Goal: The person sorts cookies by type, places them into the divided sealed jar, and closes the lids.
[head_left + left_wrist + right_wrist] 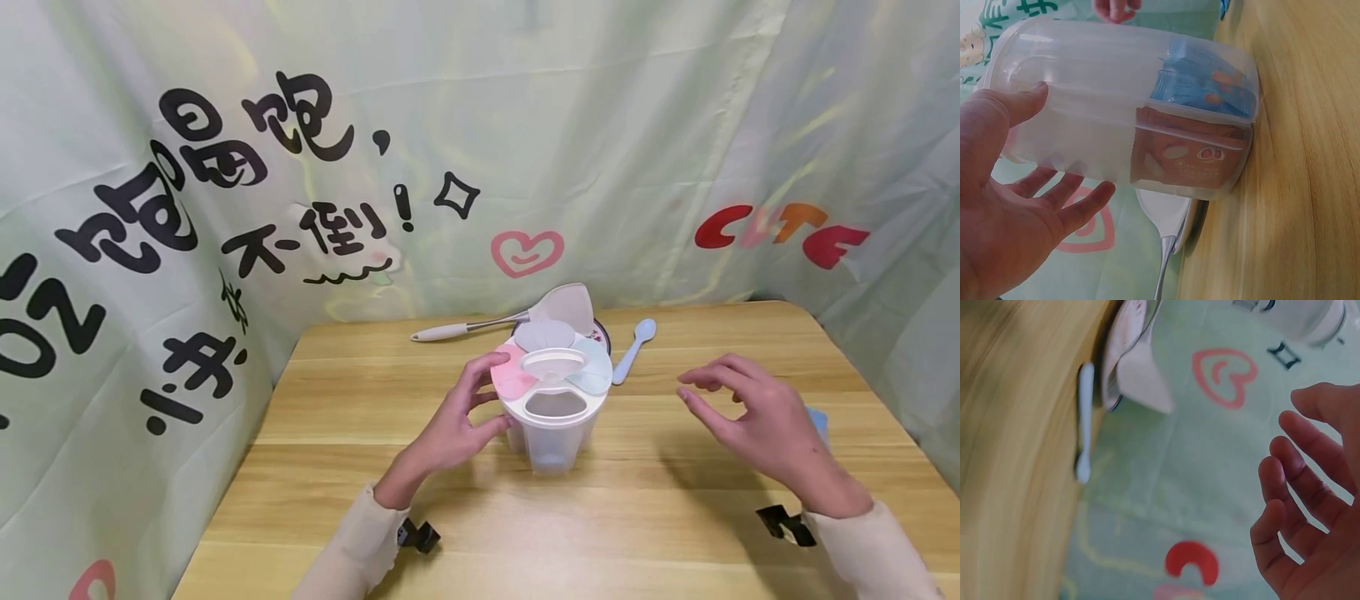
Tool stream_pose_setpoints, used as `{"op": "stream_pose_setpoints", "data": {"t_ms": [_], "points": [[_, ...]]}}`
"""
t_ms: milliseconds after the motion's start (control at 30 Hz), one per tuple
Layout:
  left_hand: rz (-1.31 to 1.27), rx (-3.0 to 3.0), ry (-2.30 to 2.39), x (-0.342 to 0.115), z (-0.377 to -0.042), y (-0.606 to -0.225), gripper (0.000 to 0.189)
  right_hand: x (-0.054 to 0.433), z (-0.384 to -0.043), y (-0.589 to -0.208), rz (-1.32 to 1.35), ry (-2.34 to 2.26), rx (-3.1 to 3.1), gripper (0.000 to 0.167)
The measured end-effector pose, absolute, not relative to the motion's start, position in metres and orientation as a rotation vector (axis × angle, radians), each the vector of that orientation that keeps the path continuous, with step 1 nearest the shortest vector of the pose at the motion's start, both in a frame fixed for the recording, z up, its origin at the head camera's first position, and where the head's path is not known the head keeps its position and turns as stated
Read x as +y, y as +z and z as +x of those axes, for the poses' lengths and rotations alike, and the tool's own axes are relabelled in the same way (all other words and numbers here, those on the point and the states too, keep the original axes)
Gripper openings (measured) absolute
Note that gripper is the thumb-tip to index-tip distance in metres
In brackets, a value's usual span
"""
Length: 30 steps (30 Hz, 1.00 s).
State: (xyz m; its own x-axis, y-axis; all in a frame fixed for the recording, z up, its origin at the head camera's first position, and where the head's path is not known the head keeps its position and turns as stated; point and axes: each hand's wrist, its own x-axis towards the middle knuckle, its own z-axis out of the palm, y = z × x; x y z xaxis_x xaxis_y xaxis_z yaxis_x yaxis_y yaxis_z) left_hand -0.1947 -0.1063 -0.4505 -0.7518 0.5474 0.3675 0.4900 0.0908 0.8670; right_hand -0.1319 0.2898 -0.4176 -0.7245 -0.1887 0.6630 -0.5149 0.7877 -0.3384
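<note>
A clear plastic storage canister (555, 442) with divided compartments stands upright on the table. Its white lid has pink, grey and pale blue flaps around an oval handle (553, 364). The front opening (556, 404) has no flap over it. From the left, my left hand (457, 421) grips the canister near the lid, thumb at the front. Inside, the left wrist view shows blue snack packets (1204, 78) and a brown snack packet (1188, 150). My right hand (757, 408) hovers to the right of the canister, fingers loosely bent, holding nothing.
Behind the canister, a spatula (562, 308) lies across a patterned plate (602, 335). A pale blue spoon (634, 350) is on the table to the right. Partly behind my right hand is a blue object (819, 423). A printed cloth (615, 167) hangs around the table.
</note>
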Motion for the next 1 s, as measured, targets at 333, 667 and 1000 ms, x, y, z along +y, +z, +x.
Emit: {"op": "stream_pose_setpoints", "data": {"t_ms": [333, 667, 1000], "points": [[1.083, 2.275, 1.783, -0.107, -0.194, -0.452, 0.081, 0.345, -0.131, -0.434, 0.262, 0.700, -2.545, 0.021], [1.078, 2.282, 1.773, -0.108, -0.193, -0.454, 0.082, 0.382, -0.127, -0.455, 0.091, 0.766, -2.680, 0.017], [1.054, 2.285, 1.766, -0.109, -0.191, -0.454, 0.082, 0.408, -0.127, -0.457, -0.101, 0.641, -2.836, 0.023]]}}
